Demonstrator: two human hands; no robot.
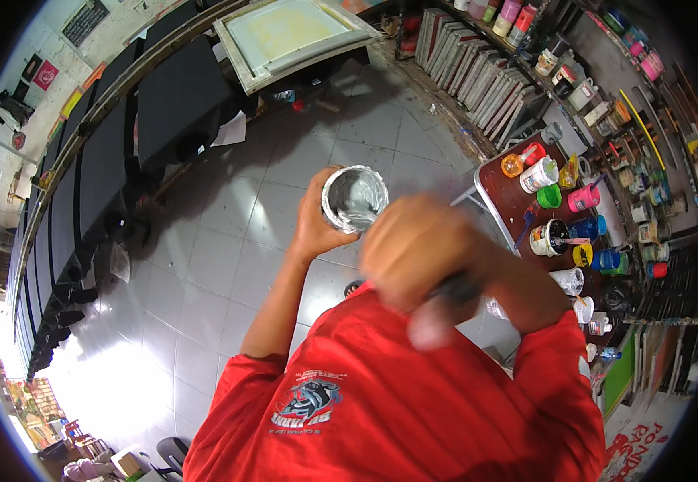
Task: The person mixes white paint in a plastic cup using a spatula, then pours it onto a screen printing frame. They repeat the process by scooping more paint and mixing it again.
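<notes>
My left hand (314, 217) is closed round a tub of grey paint (357, 197), held upright over the tiled floor with its open top facing up and grey smears on the rim and inner wall. My right hand (413, 257) is just right of the tub, blurred, with its fingers curled round a dark object (457, 291); a paler blurred part shows below it, too smeared to make out. Whether this hand touches the tub is unclear.
A red-topped table (500, 183) with several paint tubs stands at the right, below shelves of bottles (582, 92) and stacked frames (461, 60). A long rack of black boards (179, 104) runs along the left, with a pale screen frame (288, 38) at its top end.
</notes>
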